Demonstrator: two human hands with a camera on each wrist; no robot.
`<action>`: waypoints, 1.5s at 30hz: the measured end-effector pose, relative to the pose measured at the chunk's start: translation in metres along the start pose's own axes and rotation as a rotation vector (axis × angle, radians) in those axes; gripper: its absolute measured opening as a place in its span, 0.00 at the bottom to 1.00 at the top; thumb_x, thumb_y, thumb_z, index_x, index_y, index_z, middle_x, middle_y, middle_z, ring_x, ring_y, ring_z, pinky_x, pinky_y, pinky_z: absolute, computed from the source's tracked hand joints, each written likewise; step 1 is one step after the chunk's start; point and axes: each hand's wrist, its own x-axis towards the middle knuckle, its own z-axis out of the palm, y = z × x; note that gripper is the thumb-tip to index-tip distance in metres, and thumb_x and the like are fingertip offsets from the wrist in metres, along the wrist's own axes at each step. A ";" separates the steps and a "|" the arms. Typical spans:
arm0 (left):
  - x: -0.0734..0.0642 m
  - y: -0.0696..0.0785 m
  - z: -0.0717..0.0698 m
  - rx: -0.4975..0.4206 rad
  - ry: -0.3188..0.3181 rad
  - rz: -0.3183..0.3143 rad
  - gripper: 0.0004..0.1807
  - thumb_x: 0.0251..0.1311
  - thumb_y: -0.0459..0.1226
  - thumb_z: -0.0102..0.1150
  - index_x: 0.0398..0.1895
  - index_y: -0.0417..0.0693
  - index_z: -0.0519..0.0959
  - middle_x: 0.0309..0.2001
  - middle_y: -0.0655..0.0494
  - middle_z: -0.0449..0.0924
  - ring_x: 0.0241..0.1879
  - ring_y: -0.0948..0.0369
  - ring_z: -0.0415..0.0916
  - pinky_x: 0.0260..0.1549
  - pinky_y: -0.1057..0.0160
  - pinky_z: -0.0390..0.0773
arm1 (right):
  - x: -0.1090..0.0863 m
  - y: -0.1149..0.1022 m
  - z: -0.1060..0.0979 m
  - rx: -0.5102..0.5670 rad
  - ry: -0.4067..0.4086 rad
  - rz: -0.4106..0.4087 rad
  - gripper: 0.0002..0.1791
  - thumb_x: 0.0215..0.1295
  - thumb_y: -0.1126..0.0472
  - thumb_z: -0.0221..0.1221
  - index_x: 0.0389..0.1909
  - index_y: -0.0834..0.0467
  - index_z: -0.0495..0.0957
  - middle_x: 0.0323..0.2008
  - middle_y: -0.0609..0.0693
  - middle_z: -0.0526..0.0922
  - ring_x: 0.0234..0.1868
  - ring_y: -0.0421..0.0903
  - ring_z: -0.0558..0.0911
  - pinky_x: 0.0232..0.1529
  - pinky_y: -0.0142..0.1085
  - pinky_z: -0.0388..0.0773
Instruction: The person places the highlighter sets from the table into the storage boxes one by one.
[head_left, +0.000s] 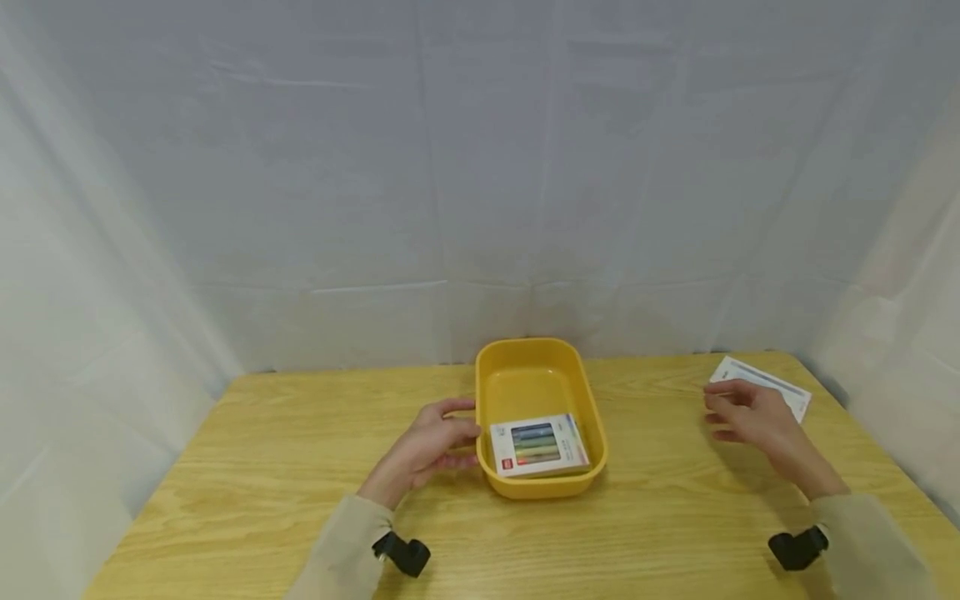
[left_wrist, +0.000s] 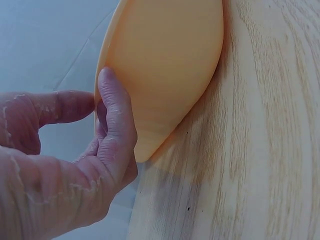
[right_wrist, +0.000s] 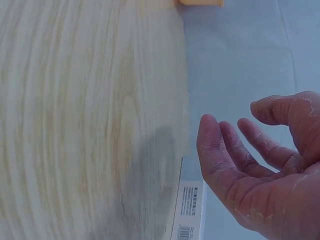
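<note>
A yellow plastic bin (head_left: 536, 375) stands on the table in the head view. Inside its near end lies a white box of coloured sticks (head_left: 536, 448), seen through a window; whether they are pens or crayons I cannot tell. At the bin's left side, my left hand (head_left: 431, 437) holds the wall, thumb at the rim and fingers along the outside, as the left wrist view also shows on the bin's wall (left_wrist: 170, 55). My right hand (head_left: 757, 417) hovers with loosely bent fingers, holding nothing. It partly hides a flat white box (head_left: 757, 379) at the table's far right.
A light wooden table (head_left: 300, 467) carries everything. White sheeting (head_left: 487, 167) hangs behind its far edge and along both sides. In the right wrist view, barcodes show on the white box (right_wrist: 189, 210), close to the table edge.
</note>
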 end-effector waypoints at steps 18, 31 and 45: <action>0.000 -0.001 -0.003 -0.004 -0.005 -0.010 0.30 0.68 0.31 0.56 0.73 0.39 0.65 0.56 0.39 0.79 0.46 0.55 0.82 0.36 0.62 0.87 | 0.010 0.015 -0.025 -0.382 0.088 -0.104 0.27 0.76 0.52 0.54 0.62 0.72 0.73 0.56 0.74 0.80 0.40 0.51 0.88 0.32 0.36 0.84; -0.003 -0.003 -0.007 -0.006 -0.013 0.001 0.30 0.67 0.31 0.56 0.73 0.38 0.65 0.55 0.39 0.78 0.46 0.56 0.81 0.36 0.61 0.87 | 0.026 0.011 -0.027 -0.492 0.134 -0.146 0.27 0.76 0.50 0.55 0.59 0.71 0.74 0.53 0.75 0.80 0.49 0.69 0.82 0.37 0.47 0.82; -0.002 -0.002 -0.006 0.001 -0.007 -0.004 0.31 0.67 0.32 0.57 0.73 0.39 0.64 0.56 0.39 0.79 0.47 0.56 0.81 0.37 0.61 0.87 | 0.041 0.026 -0.043 -0.594 0.201 -0.170 0.31 0.72 0.52 0.58 0.61 0.76 0.70 0.57 0.82 0.71 0.49 0.74 0.75 0.43 0.63 0.74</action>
